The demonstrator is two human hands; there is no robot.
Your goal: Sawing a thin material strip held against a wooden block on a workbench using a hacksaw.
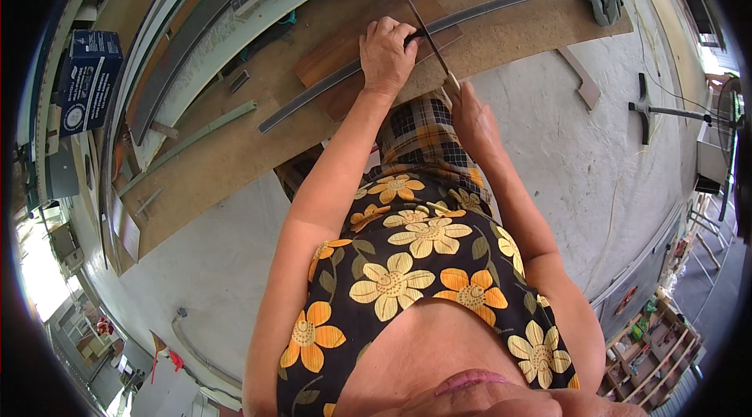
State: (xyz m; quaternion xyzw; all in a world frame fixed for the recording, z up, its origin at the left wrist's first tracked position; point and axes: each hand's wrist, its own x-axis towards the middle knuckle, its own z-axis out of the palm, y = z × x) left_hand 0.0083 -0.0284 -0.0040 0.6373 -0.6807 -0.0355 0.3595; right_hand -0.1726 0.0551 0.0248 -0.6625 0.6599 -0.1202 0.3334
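Observation:
A long, narrow dark grey strip lies across a reddish-brown board on the workbench. My left hand is closed on the strip near its middle, with the fingertips just left of a blade. In my right hand is the pale handle of a hand saw. Its long thin blade points away from me and crosses the strip over the board. Whether the blade has cut into the strip I cannot tell; its teeth are too small to make out.
The brown workbench holds long stacked panels at the left and grey work gloves at the far right. A green strip lies left of the board. A dark blue box stands beyond the bench's left side.

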